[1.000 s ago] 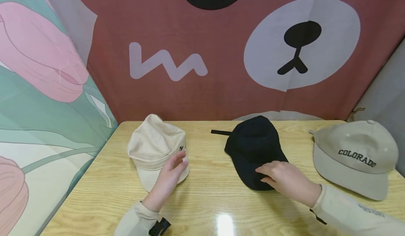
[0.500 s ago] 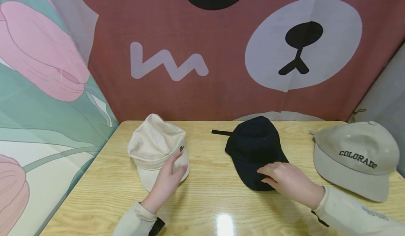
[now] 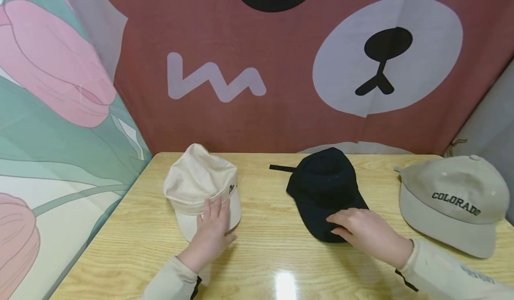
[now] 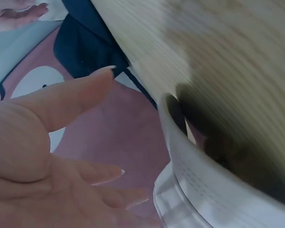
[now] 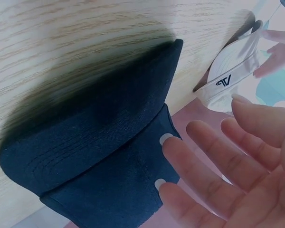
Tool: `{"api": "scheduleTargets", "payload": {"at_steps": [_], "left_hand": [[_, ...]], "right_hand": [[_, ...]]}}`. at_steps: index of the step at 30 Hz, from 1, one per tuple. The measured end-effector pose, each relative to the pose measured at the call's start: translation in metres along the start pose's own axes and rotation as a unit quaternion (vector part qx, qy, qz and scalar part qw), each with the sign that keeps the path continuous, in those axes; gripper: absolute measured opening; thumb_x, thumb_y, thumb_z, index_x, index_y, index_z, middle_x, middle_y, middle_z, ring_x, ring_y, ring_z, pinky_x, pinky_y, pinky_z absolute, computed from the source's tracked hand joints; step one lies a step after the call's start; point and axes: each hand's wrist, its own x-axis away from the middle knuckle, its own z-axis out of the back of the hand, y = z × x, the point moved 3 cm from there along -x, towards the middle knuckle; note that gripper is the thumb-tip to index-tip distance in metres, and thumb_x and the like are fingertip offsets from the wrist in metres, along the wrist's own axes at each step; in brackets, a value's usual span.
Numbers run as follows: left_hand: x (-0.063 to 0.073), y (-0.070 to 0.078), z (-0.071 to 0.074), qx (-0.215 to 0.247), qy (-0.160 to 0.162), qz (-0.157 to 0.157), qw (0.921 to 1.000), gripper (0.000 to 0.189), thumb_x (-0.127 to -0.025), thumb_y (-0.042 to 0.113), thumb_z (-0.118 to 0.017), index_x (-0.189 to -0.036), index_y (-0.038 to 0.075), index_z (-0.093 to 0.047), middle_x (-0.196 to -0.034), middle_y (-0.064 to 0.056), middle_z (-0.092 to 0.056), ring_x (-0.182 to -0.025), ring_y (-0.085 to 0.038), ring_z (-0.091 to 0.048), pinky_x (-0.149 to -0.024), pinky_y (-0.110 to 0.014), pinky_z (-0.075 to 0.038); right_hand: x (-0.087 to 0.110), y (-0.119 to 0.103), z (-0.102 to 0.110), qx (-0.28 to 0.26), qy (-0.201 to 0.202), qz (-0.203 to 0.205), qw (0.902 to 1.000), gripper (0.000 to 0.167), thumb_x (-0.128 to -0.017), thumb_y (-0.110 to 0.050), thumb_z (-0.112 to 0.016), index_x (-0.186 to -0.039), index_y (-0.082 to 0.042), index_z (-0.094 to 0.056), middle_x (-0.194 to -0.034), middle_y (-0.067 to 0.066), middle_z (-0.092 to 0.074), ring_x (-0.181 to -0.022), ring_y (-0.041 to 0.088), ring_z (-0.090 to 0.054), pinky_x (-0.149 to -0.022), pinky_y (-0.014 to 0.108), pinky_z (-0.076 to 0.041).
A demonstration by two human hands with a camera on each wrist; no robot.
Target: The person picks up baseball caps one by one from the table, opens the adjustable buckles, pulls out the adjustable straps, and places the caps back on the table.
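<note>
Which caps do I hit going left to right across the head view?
Cream fabric cap with a rounded brim → black fabric cap with a thin strap sticking out → grey-beige cap with dark COLORADO lettering.

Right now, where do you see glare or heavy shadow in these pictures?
Head view: a bright glare patch on the table, near the bottom edge; left wrist view: dim overall, with dark shadow along the cream cap; right wrist view: dark shadow on the table beside the black cap's brim.
</note>
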Motion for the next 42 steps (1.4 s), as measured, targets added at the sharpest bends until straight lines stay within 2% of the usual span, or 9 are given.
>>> {"api": "scheduleTargets", "payload": {"at_steps": [6, 15, 24, 29, 33, 39, 42], "left_hand": [[-0.004, -0.006, 0.002, -0.048, -0.009, -0.022, 0.9986, 0.086, -0.07, -0.001, -0.079, -0.141, -0.015, -0.033, -0.147, -0.041, -0.019, -0.135, -0.061, -0.008, -0.099, -0.077, -0.013], [-0.008, -0.017, -0.001, -0.1, -0.026, -0.006, 0.9947, 0.097, -0.063, 0.013, -0.09, -0.139, -0.014, -0.037, -0.149, -0.038, -0.02, -0.136, -0.059, -0.01, -0.099, -0.076, -0.017], [-0.01, -0.023, -0.006, -0.127, -0.014, -0.006, 0.9918, 0.1, -0.064, 0.01, -0.089, -0.142, -0.013, -0.032, -0.15, -0.037, -0.019, -0.136, -0.059, -0.012, -0.099, -0.076, -0.018], [-0.012, -0.023, -0.006, -0.129, 0.028, -0.026, 0.9909, 0.095, -0.058, 0.0, -0.086, -0.139, -0.012, -0.037, -0.142, -0.037, -0.031, -0.128, -0.06, -0.027, -0.096, -0.072, -0.029], [-0.013, -0.022, -0.004, -0.125, 0.074, -0.059, 0.9877, 0.092, -0.052, -0.005, -0.08, -0.134, -0.014, -0.04, -0.132, -0.036, -0.04, -0.118, -0.057, -0.038, -0.093, -0.066, -0.038], [-0.011, -0.017, 0.005, -0.066, 0.138, -0.102, 0.9829, 0.089, -0.053, -0.01, -0.075, -0.132, -0.02, -0.036, -0.123, -0.038, -0.041, -0.113, -0.051, -0.041, -0.096, -0.057, -0.04], [-0.011, -0.012, 0.011, -0.025, 0.168, -0.096, 0.9807, 0.088, -0.054, -0.011, -0.071, -0.132, -0.023, -0.035, -0.124, -0.038, -0.04, -0.113, -0.05, -0.04, -0.093, -0.056, -0.041]], "right_hand": [[0.001, -0.001, 0.0, -0.004, -0.004, 0.001, 1.0, 0.023, -0.078, -0.012, -0.08, -0.1, -0.009, -0.074, -0.091, 0.0, -0.071, -0.078, 0.015, -0.067, -0.065, 0.028, -0.055], [0.004, -0.002, -0.002, -0.012, -0.008, 0.005, 0.9999, 0.023, -0.078, -0.012, -0.08, -0.099, -0.009, -0.073, -0.09, 0.0, -0.071, -0.077, 0.013, -0.067, -0.064, 0.027, -0.054], [0.006, -0.003, -0.005, -0.007, -0.004, 0.015, 0.9999, 0.023, -0.077, -0.013, -0.08, -0.099, -0.009, -0.073, -0.087, -0.001, -0.07, -0.074, 0.012, -0.066, -0.062, 0.027, -0.054], [0.007, -0.001, -0.005, -0.011, -0.001, 0.012, 0.9999, 0.022, -0.077, -0.012, -0.08, -0.099, -0.009, -0.073, -0.086, -0.001, -0.07, -0.073, 0.01, -0.065, -0.061, 0.026, -0.053], [0.006, 0.0, -0.005, -0.016, -0.005, 0.009, 0.9998, 0.022, -0.078, -0.012, -0.079, -0.099, -0.009, -0.073, -0.086, -0.001, -0.07, -0.073, 0.01, -0.065, -0.061, 0.025, -0.053], [0.005, -0.001, -0.006, -0.024, -0.007, 0.008, 0.9997, 0.021, -0.079, -0.012, -0.078, -0.099, -0.008, -0.073, -0.088, -0.001, -0.07, -0.074, 0.01, -0.066, -0.062, 0.026, -0.053], [0.004, -0.001, -0.007, -0.027, -0.01, 0.005, 0.9996, 0.019, -0.081, -0.013, -0.077, -0.1, -0.009, -0.073, -0.088, -0.001, -0.07, -0.074, 0.01, -0.066, -0.062, 0.026, -0.053]]}}
